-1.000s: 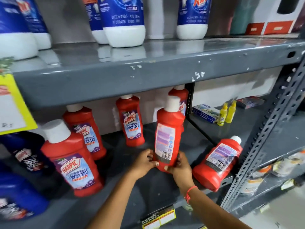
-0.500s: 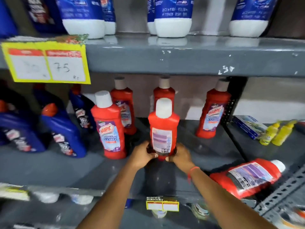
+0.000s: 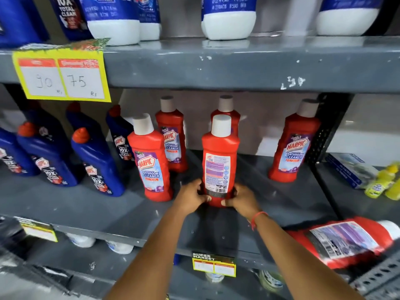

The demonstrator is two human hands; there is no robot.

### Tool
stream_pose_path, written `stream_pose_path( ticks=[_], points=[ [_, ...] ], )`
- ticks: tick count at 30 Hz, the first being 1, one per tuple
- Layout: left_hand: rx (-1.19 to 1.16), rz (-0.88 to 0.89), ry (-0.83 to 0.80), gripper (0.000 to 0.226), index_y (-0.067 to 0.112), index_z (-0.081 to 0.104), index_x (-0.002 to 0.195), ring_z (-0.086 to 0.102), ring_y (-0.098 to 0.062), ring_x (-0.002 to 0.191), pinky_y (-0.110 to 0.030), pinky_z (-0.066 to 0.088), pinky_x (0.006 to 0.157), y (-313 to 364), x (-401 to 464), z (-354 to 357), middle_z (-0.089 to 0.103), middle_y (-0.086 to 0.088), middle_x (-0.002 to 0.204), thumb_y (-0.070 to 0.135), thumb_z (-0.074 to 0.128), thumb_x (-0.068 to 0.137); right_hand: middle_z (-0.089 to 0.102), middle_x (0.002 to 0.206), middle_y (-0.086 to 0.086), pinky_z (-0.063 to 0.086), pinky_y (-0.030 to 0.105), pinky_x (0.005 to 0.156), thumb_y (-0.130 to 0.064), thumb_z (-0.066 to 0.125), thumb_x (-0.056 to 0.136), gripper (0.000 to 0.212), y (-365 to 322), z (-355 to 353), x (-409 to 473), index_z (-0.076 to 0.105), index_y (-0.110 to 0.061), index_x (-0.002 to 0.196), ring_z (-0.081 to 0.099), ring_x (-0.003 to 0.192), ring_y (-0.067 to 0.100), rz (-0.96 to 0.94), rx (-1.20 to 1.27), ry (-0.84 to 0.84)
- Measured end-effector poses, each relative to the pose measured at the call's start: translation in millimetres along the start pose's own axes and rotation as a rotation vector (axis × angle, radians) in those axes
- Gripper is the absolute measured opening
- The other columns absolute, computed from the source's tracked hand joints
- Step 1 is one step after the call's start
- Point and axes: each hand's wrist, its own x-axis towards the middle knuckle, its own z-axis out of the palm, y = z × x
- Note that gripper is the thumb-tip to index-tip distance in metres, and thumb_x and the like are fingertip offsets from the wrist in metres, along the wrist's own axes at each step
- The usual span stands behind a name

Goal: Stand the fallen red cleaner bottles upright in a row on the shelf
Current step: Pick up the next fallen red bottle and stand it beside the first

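A red cleaner bottle (image 3: pixel 219 152) with a white cap stands upright on the grey shelf (image 3: pixel 97 204), its back label facing me. My left hand (image 3: pixel 191 197) and my right hand (image 3: pixel 242 199) both grip its base from either side. Other red bottles stand upright: one front left (image 3: pixel 151 161), one behind it (image 3: pixel 172 139), one directly behind the held bottle (image 3: pixel 227 111), one at the right (image 3: pixel 293 144). One more red bottle (image 3: pixel 346 241) lies on its side at the shelf's front right edge, cap pointing right.
Several blue toilet cleaner bottles (image 3: pixel 95 163) stand at the left. The upper shelf (image 3: pixel 238 63) hangs low overhead with a yellow price tag (image 3: pixel 62 76). A perforated upright post (image 3: pixel 324 131) divides the shelf from yellow bottles (image 3: pixel 378 182) and a blue box (image 3: pixel 350 169) on the right.
The view has swung left and closer. Both hands have kept hold of the upright bottle's base and set it near the shelf's middle.
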Motion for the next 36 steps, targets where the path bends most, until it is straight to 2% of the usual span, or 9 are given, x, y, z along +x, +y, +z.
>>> stream_pose_path(
  ticks=[10,13,16,18,20,24,27,33,36],
  points=[
    [-0.012,-0.021,-0.022,0.033,0.004,0.057,0.105,0.060,-0.025,0.103,-0.028,0.042,0.089,-3.4,3.6,-3.4,0.066,-0.014,0.110,0.010,0.068,0.075,0.063,0.098,0.009,0.052,0.038,0.086,0.009,0.072,0.060,0.048,0.5,0.5,-4.5,0.052,-0.012,0.098,0.060,0.094,0.025,0.064,0.086,0.089],
    [-0.039,0.003,-0.041,0.019,0.001,0.060,0.095,0.061,-0.020,0.096,-0.025,0.041,0.084,-4.5,1.1,-10.4,0.067,-0.013,0.100,0.005,0.064,0.077,0.059,0.092,0.007,0.050,0.021,0.075,0.013,0.068,0.064,0.039,1.9,1.9,-4.9,0.052,-0.009,0.091,0.056,0.090,0.022,0.072,0.081,0.134],
    [-0.084,0.030,-0.110,0.016,0.014,0.059,0.070,0.056,0.009,0.061,-0.021,0.041,0.067,-7.2,1.9,-17.4,0.062,0.002,0.072,0.002,0.062,0.078,0.062,0.090,0.010,0.044,-0.001,0.062,0.017,0.060,0.068,0.033,1.2,7.9,-8.3,0.062,0.006,0.099,0.055,0.086,0.020,0.068,0.065,0.237],
    [-0.116,0.013,-0.150,0.032,0.024,0.053,0.059,0.050,0.007,0.046,-0.021,0.040,0.061,-8.0,2.2,-20.1,0.056,0.006,0.062,0.001,0.061,0.079,0.070,0.098,0.016,0.048,0.011,0.081,0.015,0.057,0.071,0.036,-0.4,14.1,-10.9,0.064,0.004,0.104,0.061,0.090,0.020,0.052,0.020,0.297],
    [-0.144,-0.002,-0.166,0.033,0.025,0.053,0.056,0.049,-0.001,0.052,-0.025,0.041,0.062,-8.7,3.6,-21.3,0.056,0.004,0.060,0.001,0.062,0.078,0.071,0.107,0.016,0.048,0.031,0.097,0.010,0.057,0.071,0.041,-4.1,20.0,-12.7,0.064,-0.004,0.108,0.065,0.097,0.024,0.042,-0.023,0.299],
    [-0.179,0.051,-0.174,0.021,0.020,0.057,0.069,0.055,-0.007,0.072,-0.022,0.044,0.073,-4.1,4.0,-17.0,0.061,0.005,0.074,0.004,0.071,0.071,0.060,0.102,0.004,0.048,0.032,0.084,-0.003,0.067,0.066,0.058,-11.3,32.9,-17.7,0.047,-0.014,0.120,0.057,0.096,0.021,0.106,-0.008,0.131],
    [-0.225,0.073,-0.170,0.035,0.014,0.053,0.091,0.057,-0.013,0.089,-0.023,0.045,0.084,1.6,4.8,-15.0,0.061,-0.002,0.094,0.003,0.075,0.066,0.058,0.103,0.004,0.050,0.040,0.086,-0.001,0.073,0.060,0.067,-11.1,40.4,-15.2,0.040,-0.012,0.118,0.057,0.097,0.023,0.109,0.010,0.082],
    [-0.343,0.019,-0.276,0.027,0.014,0.057,0.081,0.055,-0.011,0.077,-0.010,0.047,0.067,3.9,16.0,-32.0,0.060,-0.001,0.081,-0.012,0.061,0.074,0.062,0.097,0.003,0.043,0.025,0.077,-0.003,0.077,0.060,0.059,-10.7,29.1,-8.4,0.052,-0.007,0.114,0.058,0.090,0.020,0.096,-0.075,0.114],
    [-0.359,0.010,-0.283,0.041,0.002,0.054,0.111,0.054,-0.017,0.098,-0.013,0.048,0.074,4.2,18.6,-33.5,0.058,-0.003,0.105,-0.012,0.061,0.074,0.070,0.108,0.012,0.052,0.038,0.091,0.000,0.078,0.055,0.056,-6.0,22.6,-4.1,0.062,-0.010,0.108,0.065,0.094,0.024,0.084,-0.013,0.114]
  ],
)
